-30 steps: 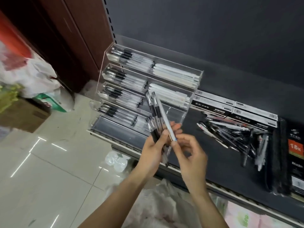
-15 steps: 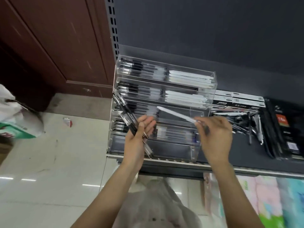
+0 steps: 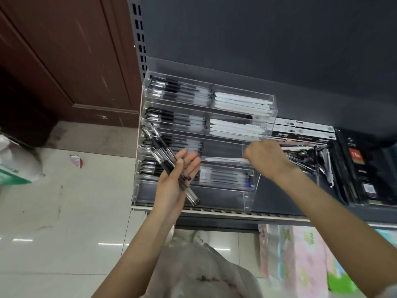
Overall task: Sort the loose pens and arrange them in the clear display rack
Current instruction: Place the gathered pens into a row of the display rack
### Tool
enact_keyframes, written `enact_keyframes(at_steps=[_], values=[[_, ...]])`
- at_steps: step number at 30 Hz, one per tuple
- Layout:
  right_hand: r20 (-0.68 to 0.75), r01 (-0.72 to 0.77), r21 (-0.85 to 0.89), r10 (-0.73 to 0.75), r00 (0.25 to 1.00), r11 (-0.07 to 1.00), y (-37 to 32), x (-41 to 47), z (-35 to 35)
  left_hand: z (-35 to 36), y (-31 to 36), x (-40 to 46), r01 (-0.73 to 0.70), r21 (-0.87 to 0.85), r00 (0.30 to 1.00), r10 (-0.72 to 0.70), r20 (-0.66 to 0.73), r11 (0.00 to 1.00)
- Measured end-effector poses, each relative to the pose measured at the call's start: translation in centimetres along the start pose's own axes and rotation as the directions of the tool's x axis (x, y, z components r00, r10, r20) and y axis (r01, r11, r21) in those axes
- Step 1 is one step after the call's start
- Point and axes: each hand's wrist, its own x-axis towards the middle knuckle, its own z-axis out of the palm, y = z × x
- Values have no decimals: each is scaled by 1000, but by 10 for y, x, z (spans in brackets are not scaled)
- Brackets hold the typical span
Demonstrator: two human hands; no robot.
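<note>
Head view shows my right hand (image 3: 265, 157) pinching a white pen (image 3: 223, 159) that lies sideways in the clear rack (image 3: 247, 198) mid-frame, tip pointing left toward my left hand (image 3: 178, 179), which loosely holds black pens (image 3: 166, 160) slanting up-left.
</note>
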Motion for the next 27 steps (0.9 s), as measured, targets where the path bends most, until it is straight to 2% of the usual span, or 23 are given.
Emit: enact_keyframes(at_steps=[4,6,7,8,9,11,12,15,19,21,23,25,27], values=[[50,50,12,-50,998,999,4,4,-4,9,0,-2,71,-92,997,-66,50,993],[-94,21,107,-11,995,994,2,-1,4,11,0,-3,73,-104,996,-67,60,992],[-235,31,263,33,971,964,-2,-5,3,11,-1,-4,66,-103,997,-60,58,992],[-363,83,458,101,926,885,-9,-11,-2,11,-2,-5,55,-101,997,-50,54,993],[-443,168,637,180,878,752,-20,-18,-9,11,-3,-6,43,-96,998,-38,49,994],[-454,286,823,267,850,491,-49,-26,-25,10,-7,-7,14,-78,1000,-12,28,997],[-424,298,862,262,867,411,-64,-27,-29,9,-9,-8,-1,-72,1000,2,13,997],[-329,260,919,214,920,297,-101,-24,-29,3,-12,-16,-44,-71,999,42,-17,996],[-256,255,967,147,955,23,-123,-18,-23,-9,-11,-27,-60,-47,998,59,-25,997],[-278,280,960,161,947,13,-124,-17,-18,-17,-11,-31,-104,52,991,108,-77,993],[-323,316,946,249,913,69,-117,-17,-10,-27,-8,-32,-186,190,962,219,-166,964],[-367,335,930,328,870,152,-104,-17,3,-41,1,-33,-243,190,910,291,-296,951],[-413,323,900,338,846,293,-93,-16,16,-58,14,-36,-282,134,864,312,-396,950]])
